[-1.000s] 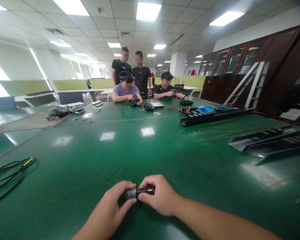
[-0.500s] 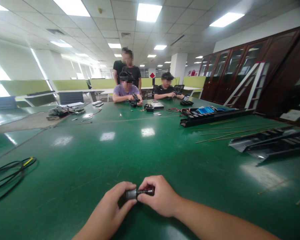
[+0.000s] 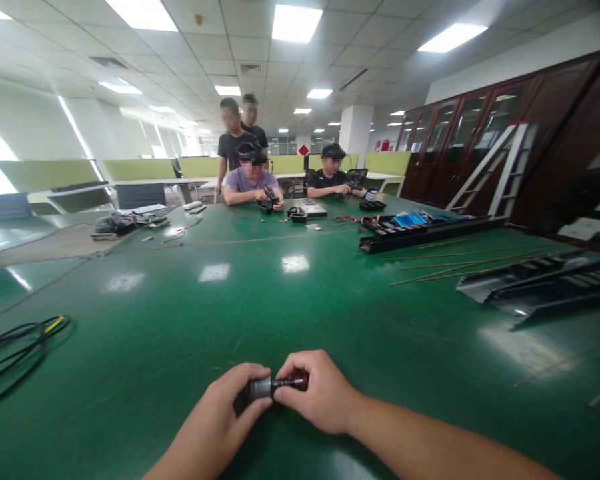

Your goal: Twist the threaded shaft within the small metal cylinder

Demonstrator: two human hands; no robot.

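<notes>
- Black cable [image 3: 44,331] with a yellow band, looped on the left of the green worktop [image 3: 205,293].
- Long black tray [image 3: 420,239] at right, blue packets [image 3: 413,219] lying in it.
- Thin rods [image 3: 435,274] strewn between that tray and some dark metal channels [image 3: 555,308].
- Stepladder [image 3: 514,167] in front of dark wooden cabinets [image 3: 565,120].
- Seated person in purple [image 3: 243,189] and seated person in black [image 3: 327,180] at the far edge, both wearing headgear.
- Two standing people [image 3: 233,147] behind the one in purple.
- Yellow-green partitions [image 3: 140,169] beyond.
</notes>
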